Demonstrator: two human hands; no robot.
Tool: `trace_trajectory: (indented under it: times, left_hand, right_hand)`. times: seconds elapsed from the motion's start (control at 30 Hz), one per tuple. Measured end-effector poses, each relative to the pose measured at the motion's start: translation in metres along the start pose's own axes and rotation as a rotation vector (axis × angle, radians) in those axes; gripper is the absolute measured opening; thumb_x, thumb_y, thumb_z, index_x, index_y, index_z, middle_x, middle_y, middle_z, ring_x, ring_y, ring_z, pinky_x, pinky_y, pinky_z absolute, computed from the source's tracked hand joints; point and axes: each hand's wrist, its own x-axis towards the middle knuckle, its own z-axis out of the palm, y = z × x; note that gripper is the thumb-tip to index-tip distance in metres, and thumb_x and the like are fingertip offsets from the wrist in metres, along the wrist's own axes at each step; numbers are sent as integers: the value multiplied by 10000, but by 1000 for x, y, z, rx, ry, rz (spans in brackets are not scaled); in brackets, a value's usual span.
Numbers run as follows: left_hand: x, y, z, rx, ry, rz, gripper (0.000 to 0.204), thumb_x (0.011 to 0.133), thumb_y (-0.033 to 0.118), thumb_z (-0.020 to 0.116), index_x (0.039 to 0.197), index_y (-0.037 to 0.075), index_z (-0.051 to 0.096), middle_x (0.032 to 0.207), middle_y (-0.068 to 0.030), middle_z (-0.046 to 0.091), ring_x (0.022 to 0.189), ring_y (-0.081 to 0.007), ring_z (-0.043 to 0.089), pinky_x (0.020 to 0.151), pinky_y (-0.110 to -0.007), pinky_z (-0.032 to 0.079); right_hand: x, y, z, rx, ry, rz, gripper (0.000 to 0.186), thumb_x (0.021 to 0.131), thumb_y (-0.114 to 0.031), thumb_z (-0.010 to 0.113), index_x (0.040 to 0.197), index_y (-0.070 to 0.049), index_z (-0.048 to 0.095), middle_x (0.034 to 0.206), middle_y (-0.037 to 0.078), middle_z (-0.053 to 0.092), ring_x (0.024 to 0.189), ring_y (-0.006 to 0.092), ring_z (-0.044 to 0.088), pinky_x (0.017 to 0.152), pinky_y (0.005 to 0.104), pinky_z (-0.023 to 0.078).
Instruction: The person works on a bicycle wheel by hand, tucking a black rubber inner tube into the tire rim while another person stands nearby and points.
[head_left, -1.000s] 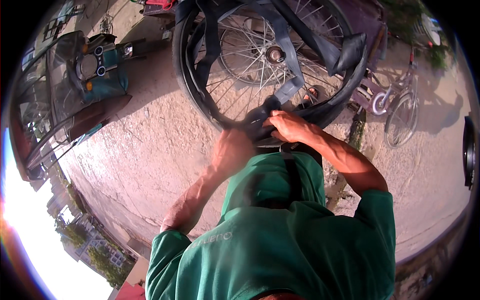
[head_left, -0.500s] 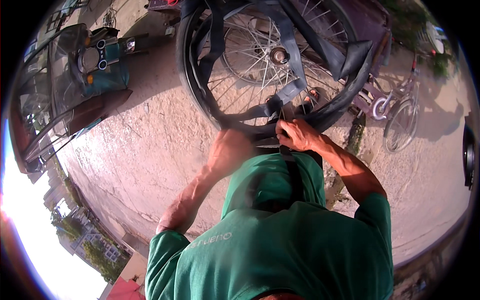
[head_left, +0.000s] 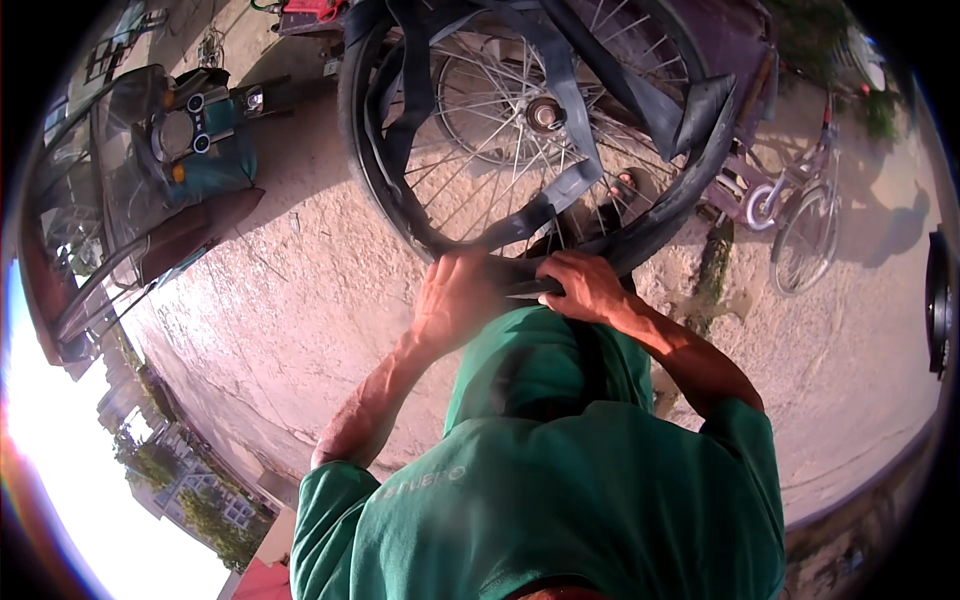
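- one wheel [head_left: 544, 115] is at top middle, in front of the person, with a black tire [head_left: 357, 145] around it; the upper edge of the view cuts off the top of both.
- a long, flat, dark grey tube [head_left: 567, 187] hangs in loops across the face of the wheel; one lower stretch runs slantwise down toward the hands, and a folded part on the right rests against the tire.
- the left hand [head_left: 455, 290] lies over the near edge of the tire, left of middle; its fingers are together and bent over the rubber, but it looks hazy, and i cannot tell how firmly they press.
- the right hand [head_left: 585, 285] is just beside it on the same near edge, its fingers curled and clamped on the tire, the thumb below them.
- one sandalled foot [head_left: 624, 184] shows through the wheel, beyond the right hand.
- a green short-sleeved shirt [head_left: 600, 480] fills the lower middle.
- a teal and dark vehicle [head_left: 220, 150] is on the left, well apart from the wheel.
- a pale purple bicycle [head_left: 795, 200] is on the right, in sun on rough ground [head_left: 270, 330].
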Motion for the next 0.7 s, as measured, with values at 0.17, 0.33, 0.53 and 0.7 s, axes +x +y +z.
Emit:
trace_trajectory:
  times: [0.17, 0.33, 0.53, 0.7]
  left_hand:
    - [-9, -17, 10, 8, -157, -2, 188, 828, 178, 834, 982, 83, 783, 1362, -151, 610, 1239, -390, 589, 998, -543, 512]
    - [0, -6, 6, 44, -77, -20, 192, 826, 200, 840, 976, 88, 797, 1369, -149, 615, 1230, -389, 592, 984, -546, 527]
    - [4, -12, 13, 0, -69, 40, 198, 804, 223, 845, 942, 87, 806, 1401, -147, 620, 1254, -387, 589, 991, -544, 533]
    - [13, -10, 10, 45, -116, 70, 197, 798, 249, 846, 930, 106, 817, 1382, -122, 630, 1258, -357, 588, 984, -533, 501]
  right_hand:
    - [3, -7, -1, 44, -18, 109, 410, 838, -298, 877, 1136, -91, 685, 1124, 128, 731, 1059, 373, 725, 930, 482, 588]
    - [15, -20, -9, 47, -45, 189, 463, 822, -291, 881, 1187, -63, 709, 1114, 142, 766, 1059, 386, 744, 938, 492, 589]
    - [21, -9, -6, -9, -90, -29, 350, 785, -243, 886, 1063, -92, 734, 1029, 129, 757, 1011, 394, 740, 863, 523, 590]
    - [15, 2, 5, -43, -46, -174, 297, 787, -201, 868, 1020, -92, 719, 975, 115, 716, 970, 377, 729, 820, 520, 583]
